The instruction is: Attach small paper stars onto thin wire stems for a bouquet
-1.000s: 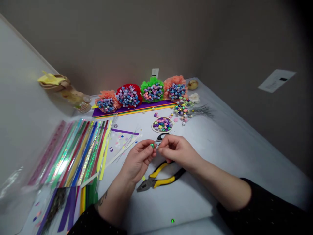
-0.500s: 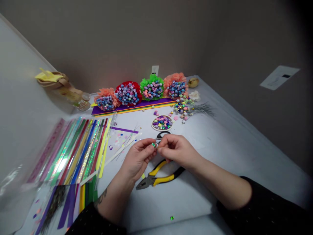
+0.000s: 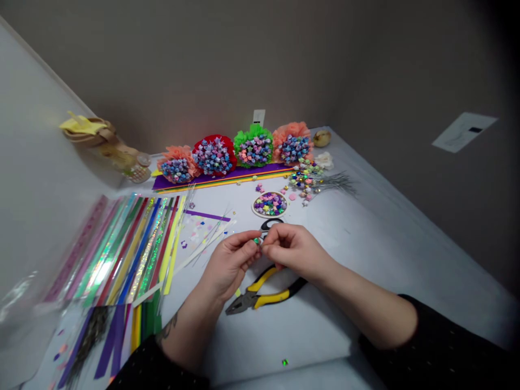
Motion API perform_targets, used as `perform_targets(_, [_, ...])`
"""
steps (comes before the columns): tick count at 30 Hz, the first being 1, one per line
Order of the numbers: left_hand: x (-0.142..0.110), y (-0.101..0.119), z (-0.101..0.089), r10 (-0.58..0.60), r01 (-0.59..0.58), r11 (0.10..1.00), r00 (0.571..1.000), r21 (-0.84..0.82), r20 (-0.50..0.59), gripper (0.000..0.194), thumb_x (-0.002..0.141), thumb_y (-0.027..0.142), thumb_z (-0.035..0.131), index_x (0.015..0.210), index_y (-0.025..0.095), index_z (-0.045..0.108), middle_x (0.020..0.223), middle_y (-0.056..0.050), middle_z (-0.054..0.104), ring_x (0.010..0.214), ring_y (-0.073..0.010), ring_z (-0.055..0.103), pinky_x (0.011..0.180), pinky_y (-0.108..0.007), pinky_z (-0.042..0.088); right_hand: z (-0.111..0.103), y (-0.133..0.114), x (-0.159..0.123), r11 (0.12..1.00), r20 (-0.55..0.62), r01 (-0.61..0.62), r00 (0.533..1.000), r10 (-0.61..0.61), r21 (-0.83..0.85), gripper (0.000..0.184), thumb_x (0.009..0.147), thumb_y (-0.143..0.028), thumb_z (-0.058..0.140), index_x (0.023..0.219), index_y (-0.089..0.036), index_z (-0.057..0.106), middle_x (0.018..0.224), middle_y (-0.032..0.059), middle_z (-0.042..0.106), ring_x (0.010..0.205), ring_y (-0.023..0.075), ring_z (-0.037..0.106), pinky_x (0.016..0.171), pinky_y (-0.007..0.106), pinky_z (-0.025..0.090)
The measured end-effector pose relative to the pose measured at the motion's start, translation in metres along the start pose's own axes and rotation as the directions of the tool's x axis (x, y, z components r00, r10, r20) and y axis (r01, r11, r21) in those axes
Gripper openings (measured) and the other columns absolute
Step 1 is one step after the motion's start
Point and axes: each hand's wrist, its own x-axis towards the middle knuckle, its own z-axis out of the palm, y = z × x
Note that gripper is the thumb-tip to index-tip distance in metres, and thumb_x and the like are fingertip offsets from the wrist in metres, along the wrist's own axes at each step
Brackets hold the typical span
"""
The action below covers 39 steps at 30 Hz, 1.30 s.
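The left hand [image 3: 231, 265] and the right hand [image 3: 294, 249] meet in the air over the front middle of the bench [image 3: 365, 271]. A small green foil star [image 3: 257, 240] sits at the left hand's fingertips, pinched between thumb and forefinger, closer to that hand's grip than to the other's. The right hand's fingers [image 3: 271, 242] are curled closely together and come in from the right, just beside the star. Whether they also hold it, or hold a fine wire, is too small to tell, and the star is too tiny to show a long axis.

Under the wrists lie combination pliers [image 3: 264, 290] with yellow and black grips, handles spread. Black-handled scissors [image 3: 270, 223] lie just beyond the hands, partly hidden by them. Past those, a round white-rimmed dish [image 3: 254, 206] is filled with multicoloured paper stars. Toward the back edge, four tissue-paper pom-poms [image 3: 254, 150] packed with paper stars stand along a purple card strip [image 3: 252, 174]. Wire-stemmed stars [image 3: 320, 184] lie loose to the right of the dish, and holographic paper strips [image 3: 138, 254] fan out along the left side. A lone green star [image 3: 285, 362] lies near the front edge
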Motion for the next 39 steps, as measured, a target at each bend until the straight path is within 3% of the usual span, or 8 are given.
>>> perform_targets(5, [0.000,0.000,-0.002,0.027,-0.027,0.999,1.000,0.045,0.011,0.022,0.062,0.024,0.080,0.082,0.017,0.074,0.066,-0.001,0.068,0.062,-0.0080,0.060,0.066,-0.019,0.049,0.000,0.000,0.000,0.997,-0.002,0.037,0.999,-0.037,-0.065,0.002,0.063,-0.018,0.055,0.064,-0.017,0.054,0.047,-0.0065,0.049,0.042,0.0064,0.042,0.043,0.018,0.033])
perform_targets(8, [0.000,0.000,-0.002,0.045,-0.044,0.995,0.999,0.095,-0.012,0.022,0.062,0.024,0.080,0.082,0.016,0.074,0.067,-0.002,0.068,0.062,-0.0089,0.059,0.066,-0.021,0.048,0.000,-0.001,-0.002,0.976,-0.028,0.108,0.993,-0.116,-0.190,0.003,0.065,-0.017,0.053,0.063,-0.017,0.055,0.050,-0.0052,0.049,0.046,0.0071,0.041,0.045,0.019,0.032])
perform_targets(14, [0.001,0.003,-0.005,0.159,-0.141,0.927,0.987,0.348,-0.023,0.028,0.064,0.027,0.077,0.090,0.017,0.072,0.076,-0.003,0.069,0.065,-0.0110,0.059,0.065,-0.022,0.047,-0.001,-0.003,-0.006,0.789,-0.024,0.319,0.921,-0.389,-0.525,0.011,0.066,-0.011,0.051,0.058,-0.018,0.055,0.057,-0.0023,0.053,0.054,0.0093,0.046,0.053,0.021,0.035])
perform_targets(18, [-0.001,0.010,-0.002,0.322,-0.280,0.829,0.947,0.484,-0.002,0.031,0.064,0.021,0.077,0.093,0.018,0.067,0.080,-0.002,0.067,0.073,-0.0125,0.061,0.068,-0.022,0.047,0.000,-0.004,-0.005,0.897,-0.040,0.214,0.968,-0.249,-0.387,0.008,0.066,-0.013,0.051,0.061,-0.017,0.056,0.055,-0.0036,0.050,0.051,0.0085,0.043,0.049,0.020,0.034])
perform_targets(22, [-0.007,0.019,0.002,0.373,-0.313,0.736,0.928,0.600,0.027,0.021,0.065,0.020,0.075,0.084,0.017,0.065,0.081,-0.003,0.067,0.074,-0.0141,0.062,0.064,-0.021,0.048,0.001,-0.004,-0.004,0.961,-0.033,0.120,0.991,-0.132,-0.250,0.005,0.065,-0.017,0.052,0.062,-0.017,0.056,0.052,-0.0048,0.046,0.048,0.0078,0.040,0.046,0.019,0.032])
perform_targets(30, [-0.010,0.021,0.001,0.359,-0.318,0.707,0.931,0.631,0.067,0.014,0.068,0.018,0.071,0.081,0.018,0.068,0.081,-0.003,0.068,0.075,-0.0150,0.062,0.065,-0.023,0.050,0.002,0.001,-0.006,0.878,-0.047,0.221,0.963,-0.265,-0.426,0.009,0.072,-0.016,0.053,0.064,-0.017,0.058,0.058,-0.0020,0.056,0.054,0.0098,0.048,0.051,0.020,0.037])
perform_targets(35, [-0.009,0.023,0.003,0.345,-0.312,0.739,0.937,0.597,0.061,0.014,0.064,0.018,0.073,0.077,0.017,0.069,0.075,-0.003,0.068,0.071,-0.0151,0.062,0.066,-0.024,0.050,0.004,0.001,-0.006,0.851,-0.053,0.260,0.947,-0.317,-0.456,0.009,0.073,-0.017,0.054,0.065,-0.018,0.058,0.059,-0.0019,0.057,0.055,0.0103,0.050,0.051,0.020,0.039])
perform_targets(39, [-0.008,0.021,0.003,0.320,-0.295,0.780,0.946,0.552,0.053,0.015,0.063,0.022,0.075,0.076,0.016,0.071,0.072,-0.003,0.069,0.068,-0.0149,0.061,0.066,-0.025,0.049,0.006,0.000,-0.006,0.883,-0.086,0.236,0.952,-0.294,-0.406,0.009,0.074,-0.020,0.055,0.066,-0.018,0.058,0.060,-0.0011,0.058,0.055,0.0108,0.051,0.051,0.021,0.040])
